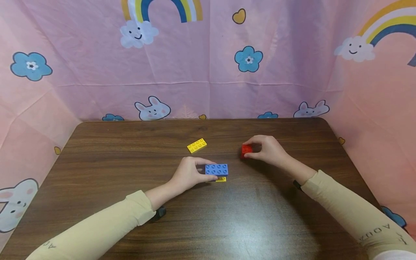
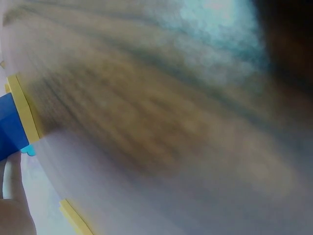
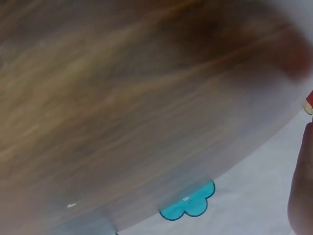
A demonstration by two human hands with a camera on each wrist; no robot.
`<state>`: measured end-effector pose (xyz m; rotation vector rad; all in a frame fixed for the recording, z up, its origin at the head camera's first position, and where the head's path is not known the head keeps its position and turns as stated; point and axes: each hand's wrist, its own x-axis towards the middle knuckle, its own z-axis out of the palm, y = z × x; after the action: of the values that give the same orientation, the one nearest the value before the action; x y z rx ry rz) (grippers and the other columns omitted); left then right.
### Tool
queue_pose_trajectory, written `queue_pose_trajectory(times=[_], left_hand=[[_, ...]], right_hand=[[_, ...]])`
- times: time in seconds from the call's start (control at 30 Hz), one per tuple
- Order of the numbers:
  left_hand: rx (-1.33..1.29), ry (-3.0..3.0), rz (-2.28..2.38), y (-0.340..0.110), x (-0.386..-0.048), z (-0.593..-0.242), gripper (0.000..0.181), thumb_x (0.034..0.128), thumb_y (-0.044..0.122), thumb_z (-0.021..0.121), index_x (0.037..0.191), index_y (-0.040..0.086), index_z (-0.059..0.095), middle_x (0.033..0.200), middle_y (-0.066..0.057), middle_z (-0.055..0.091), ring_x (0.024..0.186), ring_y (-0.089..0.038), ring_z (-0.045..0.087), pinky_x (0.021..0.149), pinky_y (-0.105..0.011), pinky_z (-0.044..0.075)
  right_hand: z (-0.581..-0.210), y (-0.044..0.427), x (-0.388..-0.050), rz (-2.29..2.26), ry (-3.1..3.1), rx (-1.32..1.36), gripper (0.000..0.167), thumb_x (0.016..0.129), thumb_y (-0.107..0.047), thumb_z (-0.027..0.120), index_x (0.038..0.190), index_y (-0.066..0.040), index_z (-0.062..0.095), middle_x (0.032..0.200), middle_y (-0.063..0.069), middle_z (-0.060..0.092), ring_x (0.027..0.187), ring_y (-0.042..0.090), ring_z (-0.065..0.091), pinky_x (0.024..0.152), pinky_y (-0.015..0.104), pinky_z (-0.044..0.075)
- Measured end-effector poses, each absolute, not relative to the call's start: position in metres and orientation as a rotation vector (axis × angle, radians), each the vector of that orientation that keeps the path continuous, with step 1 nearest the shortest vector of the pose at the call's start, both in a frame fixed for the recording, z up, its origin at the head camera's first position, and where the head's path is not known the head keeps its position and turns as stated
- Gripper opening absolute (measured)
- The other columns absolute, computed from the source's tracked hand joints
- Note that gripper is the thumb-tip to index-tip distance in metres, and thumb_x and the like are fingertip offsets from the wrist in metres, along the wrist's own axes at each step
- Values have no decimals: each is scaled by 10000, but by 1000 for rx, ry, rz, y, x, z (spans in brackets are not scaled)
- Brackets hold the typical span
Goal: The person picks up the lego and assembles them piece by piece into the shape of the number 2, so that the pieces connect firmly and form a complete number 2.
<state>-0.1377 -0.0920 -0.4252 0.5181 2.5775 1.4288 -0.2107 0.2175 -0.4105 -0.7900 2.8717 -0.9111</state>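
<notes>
My left hand (image 1: 187, 174) pinches a blue brick (image 1: 216, 169) between thumb and fingers. Beneath that brick a yellow brick (image 1: 222, 179) shows partly; in the left wrist view the blue brick (image 2: 11, 128) and yellow brick (image 2: 23, 108) appear against each other at the left edge. To the right, my right hand (image 1: 268, 150) grips a red brick (image 1: 246, 150) between thumb and index finger. Only a corner of the red brick (image 3: 310, 99) shows in the right wrist view, beside a fingertip. The red brick's underside is hidden.
Another yellow brick (image 1: 196, 145) lies flat on the brown wooden table (image 1: 130, 144), behind the blue one. A patterned pink cloth (image 1: 195, 65) hangs along the table's back and both sides.
</notes>
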Motion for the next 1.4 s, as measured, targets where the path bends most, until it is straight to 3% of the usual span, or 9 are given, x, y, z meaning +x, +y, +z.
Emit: queue_pose_trajectory(times=[1.0, 1.4], left_hand=[[547, 2585, 1404, -93, -138, -425, 378, 832, 223, 934, 1169, 93, 821, 1157, -111, 816, 1061, -230, 769, 862, -305, 668], [553, 2585, 1408, -93, -139, -425, 378, 829, 218, 937, 1165, 89, 822, 1152, -115, 816, 1041, -213, 764, 846, -285, 667]], right_hand=[[-385, 183, -187, -1051, 2771, -1016, 370, 841, -121, 914, 1187, -65, 796, 1125, 83, 799, 1025, 238, 728, 911, 496, 635], [-366, 176, -177, -1083, 2758, -1119, 385, 823, -83, 917, 1187, -60, 796, 1140, 97, 796, 1057, 260, 734, 941, 502, 639]])
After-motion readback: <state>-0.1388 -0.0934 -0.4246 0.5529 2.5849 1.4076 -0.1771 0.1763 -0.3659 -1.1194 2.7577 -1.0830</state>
